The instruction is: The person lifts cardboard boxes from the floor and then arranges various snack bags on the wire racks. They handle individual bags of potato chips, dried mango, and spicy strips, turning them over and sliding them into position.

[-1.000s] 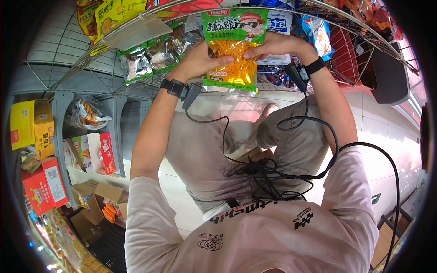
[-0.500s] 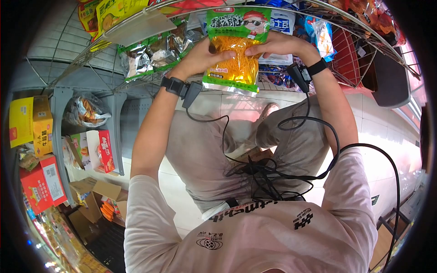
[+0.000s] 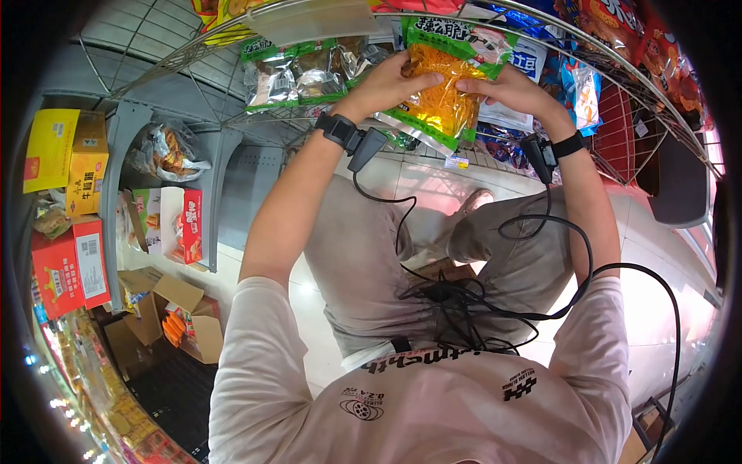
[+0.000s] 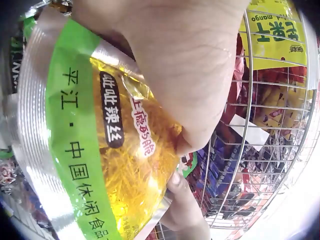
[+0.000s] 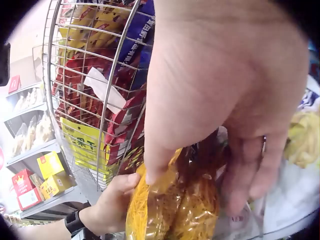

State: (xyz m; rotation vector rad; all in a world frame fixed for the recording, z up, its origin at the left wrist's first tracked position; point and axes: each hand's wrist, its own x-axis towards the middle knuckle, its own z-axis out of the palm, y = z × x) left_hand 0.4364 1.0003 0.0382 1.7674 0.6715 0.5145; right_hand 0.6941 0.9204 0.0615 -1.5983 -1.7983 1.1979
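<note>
Both hands hold one clear snack bag (image 3: 444, 104) of orange-yellow shredded strips, with green printed bands at its ends. In the head view it lies slanted before the wire basket's front. My left hand (image 3: 384, 87) grips its left side, thumb across the front. My right hand (image 3: 516, 89) holds the right side, its thumb also on the front; in the right wrist view its fingers (image 5: 245, 170) reach down behind the bag. The left wrist view shows the bag's green lower band (image 4: 75, 145) and silvery sealed edge up close.
A wire basket (image 3: 618, 155) curves round the hands. Clear-and-green packs (image 3: 297, 77) lie in it left of the bag, a white-and-blue pack (image 3: 514, 66) to the right. Grey shelving (image 3: 131, 139) with boxes stands at the left. Black cables (image 3: 495, 309) hang across the lap.
The bag has tilted from nearly upright to slanted, its lower edge now sloping down to the right. Both hands keep hold of it. The whole head view has shifted, moving the surroundings rightward.
</note>
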